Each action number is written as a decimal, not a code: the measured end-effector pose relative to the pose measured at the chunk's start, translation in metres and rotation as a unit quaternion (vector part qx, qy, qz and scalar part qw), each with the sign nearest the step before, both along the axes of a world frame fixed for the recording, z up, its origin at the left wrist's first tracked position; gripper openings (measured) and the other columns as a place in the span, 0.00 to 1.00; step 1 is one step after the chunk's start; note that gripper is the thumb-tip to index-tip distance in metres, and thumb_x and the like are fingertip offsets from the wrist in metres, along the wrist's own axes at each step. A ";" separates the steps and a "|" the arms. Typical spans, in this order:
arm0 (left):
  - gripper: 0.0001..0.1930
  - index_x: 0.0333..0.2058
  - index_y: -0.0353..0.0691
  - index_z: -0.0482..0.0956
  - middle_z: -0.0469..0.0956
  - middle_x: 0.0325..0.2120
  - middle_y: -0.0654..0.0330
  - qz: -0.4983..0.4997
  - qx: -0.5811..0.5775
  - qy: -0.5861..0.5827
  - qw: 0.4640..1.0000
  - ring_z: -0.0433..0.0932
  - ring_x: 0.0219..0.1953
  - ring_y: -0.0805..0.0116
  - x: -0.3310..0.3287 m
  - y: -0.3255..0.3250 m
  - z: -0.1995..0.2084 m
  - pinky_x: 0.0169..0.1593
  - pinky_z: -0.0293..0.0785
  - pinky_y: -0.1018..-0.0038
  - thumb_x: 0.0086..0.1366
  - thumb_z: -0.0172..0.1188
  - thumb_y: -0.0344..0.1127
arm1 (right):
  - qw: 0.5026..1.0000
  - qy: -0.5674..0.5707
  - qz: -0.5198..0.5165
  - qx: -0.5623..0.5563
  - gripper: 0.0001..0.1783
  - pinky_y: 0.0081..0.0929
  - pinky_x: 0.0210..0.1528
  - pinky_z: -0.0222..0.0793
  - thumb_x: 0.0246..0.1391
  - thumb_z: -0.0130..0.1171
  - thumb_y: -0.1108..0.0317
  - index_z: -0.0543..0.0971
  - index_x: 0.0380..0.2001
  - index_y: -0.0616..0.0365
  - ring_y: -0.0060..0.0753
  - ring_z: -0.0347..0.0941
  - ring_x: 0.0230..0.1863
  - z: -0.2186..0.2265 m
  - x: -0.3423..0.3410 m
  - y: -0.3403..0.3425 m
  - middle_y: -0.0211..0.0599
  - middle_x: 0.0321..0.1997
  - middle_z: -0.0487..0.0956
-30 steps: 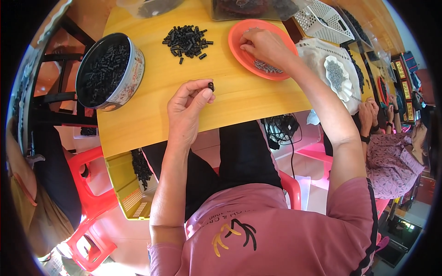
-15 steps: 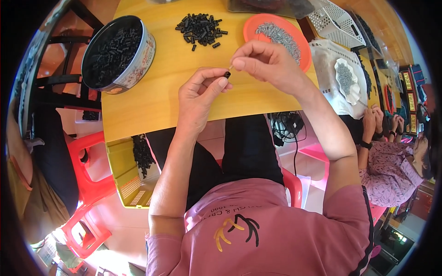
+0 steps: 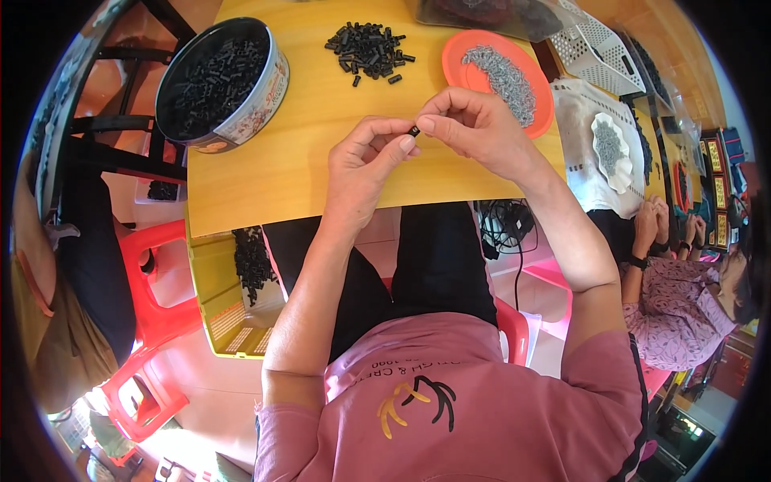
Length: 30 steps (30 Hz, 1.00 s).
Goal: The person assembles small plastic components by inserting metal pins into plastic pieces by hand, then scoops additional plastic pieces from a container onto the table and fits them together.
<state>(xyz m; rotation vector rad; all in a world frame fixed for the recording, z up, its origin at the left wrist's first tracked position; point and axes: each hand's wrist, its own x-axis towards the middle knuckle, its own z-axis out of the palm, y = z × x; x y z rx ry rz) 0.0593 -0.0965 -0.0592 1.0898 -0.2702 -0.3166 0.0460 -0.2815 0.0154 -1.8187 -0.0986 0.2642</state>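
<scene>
Above the yellow table (image 3: 297, 181), my left hand (image 3: 360, 165) pinches a short black tube (image 3: 414, 131) between thumb and forefinger. Thumb and forefinger of my right hand (image 3: 478, 132) are closed at the tube's upper end; whatever they grip is too small or hidden to make out. Beyond my hands lies a pile of similar black tubes (image 3: 368, 50). Closest to my right hand is an orange-red plate (image 3: 460, 76) holding many small grey metal pieces (image 3: 510, 84). To the left stands a round tin (image 3: 269, 100), filled with more black pieces (image 3: 213, 80).
On the right are a white perforated basket (image 3: 594, 56) and a white scalloped dish (image 3: 622, 178) of grey pieces. Another person's hands (image 3: 649, 225) are beyond. Below the table's left side sits a yellow crate (image 3: 210, 277), near a red plastic chair (image 3: 148, 325). Cables (image 3: 504, 226) hang underneath.
My right fingers have come down from just above the tube to its end. The table and its contents appear shifted slightly rightward in view.
</scene>
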 end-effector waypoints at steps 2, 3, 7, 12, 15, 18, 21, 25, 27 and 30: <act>0.09 0.43 0.33 0.78 0.80 0.33 0.60 -0.001 0.002 0.000 1.000 0.79 0.37 0.74 0.000 0.000 0.000 0.44 0.75 0.78 0.64 0.61 0.28 | 1.000 -0.023 -0.011 -0.007 0.10 0.11 0.25 0.57 0.58 0.62 0.63 0.79 0.35 0.60 0.06 0.66 0.26 -0.001 -0.001 0.001 0.20 0.27 0.77; 0.09 0.43 0.33 0.78 0.80 0.33 0.60 0.002 0.000 -0.002 1.000 0.79 0.37 0.74 0.000 0.000 0.000 0.44 0.75 0.78 0.64 0.61 0.28 | 1.000 -0.023 -0.010 -0.007 0.10 0.11 0.25 0.57 0.58 0.62 0.63 0.79 0.35 0.60 0.06 0.66 0.26 -0.002 0.000 0.003 0.20 0.27 0.77; 0.09 0.42 0.33 0.78 0.80 0.33 0.60 0.015 -0.017 -0.006 1.000 0.79 0.36 0.75 0.001 -0.001 0.001 0.44 0.75 0.78 0.64 0.61 0.27 | 0.999 0.011 -0.018 0.037 0.11 0.13 0.22 0.55 0.56 0.65 0.62 0.78 0.31 0.58 0.07 0.63 0.22 -0.004 0.003 0.004 0.20 0.24 0.75; 0.10 0.43 0.33 0.78 0.79 0.36 0.60 0.027 -0.037 0.012 0.999 0.77 0.37 0.73 0.001 0.005 0.002 0.45 0.72 0.76 0.64 0.61 0.27 | 0.985 0.154 0.006 0.082 0.13 0.14 0.20 0.54 0.54 0.67 0.59 0.76 0.26 0.54 0.08 0.60 0.18 -0.006 0.022 0.002 0.21 0.22 0.73; 0.10 0.44 0.32 0.78 0.79 0.36 0.60 0.047 -0.047 0.030 0.997 0.77 0.37 0.72 -0.002 0.013 0.006 0.46 0.71 0.76 0.64 0.60 0.26 | 0.984 0.153 0.032 0.084 0.15 0.15 0.22 0.56 0.54 0.66 0.56 0.78 0.28 0.56 0.11 0.63 0.20 -0.008 0.038 0.010 0.20 0.22 0.73; 0.10 0.44 0.33 0.78 0.78 0.35 0.60 0.071 -0.027 0.027 0.997 0.76 0.37 0.72 0.000 0.028 0.005 0.46 0.71 0.76 0.64 0.60 0.26 | 0.961 -0.191 0.014 -0.198 0.12 0.29 0.30 0.69 0.55 0.62 0.61 0.82 0.39 0.54 0.29 0.74 0.28 -0.015 0.059 0.024 0.33 0.25 0.75; 0.10 0.44 0.33 0.78 0.78 0.35 0.60 0.090 -0.018 0.021 0.996 0.76 0.37 0.72 0.002 0.042 0.002 0.46 0.71 0.76 0.64 0.60 0.26 | 0.817 -0.387 0.033 -0.427 0.10 0.37 0.34 0.73 0.54 0.57 0.66 0.81 0.39 0.53 0.40 0.77 0.32 -0.033 0.080 0.036 0.39 0.35 0.77; 0.10 0.44 0.33 0.77 0.78 0.35 0.60 0.093 -0.037 0.024 0.995 0.77 0.37 0.71 0.002 0.049 0.003 0.46 0.71 0.75 0.64 0.60 0.26 | 0.765 -0.374 0.100 -0.514 0.10 0.40 0.36 0.74 0.55 0.53 0.67 0.80 0.38 0.54 0.47 0.77 0.35 -0.040 0.094 0.041 0.38 0.41 0.75; 0.10 0.44 0.33 0.77 0.79 0.35 0.59 0.091 -0.039 0.016 0.995 0.77 0.37 0.71 0.002 0.052 0.002 0.46 0.71 0.75 0.64 0.60 0.26 | 0.756 -0.422 0.107 -0.489 0.09 0.40 0.35 0.74 0.56 0.51 0.66 0.78 0.36 0.55 0.47 0.77 0.35 -0.040 0.096 0.043 0.38 0.40 0.75; 0.10 0.44 0.33 0.77 0.79 0.37 0.58 0.088 -0.052 0.001 0.995 0.78 0.37 0.72 0.001 0.051 0.005 0.45 0.72 0.76 0.64 0.60 0.27 | 0.791 -0.420 0.088 -0.435 0.08 0.40 0.35 0.74 0.57 0.52 0.66 0.77 0.34 0.57 0.47 0.77 0.36 -0.042 0.091 0.043 0.40 0.39 0.77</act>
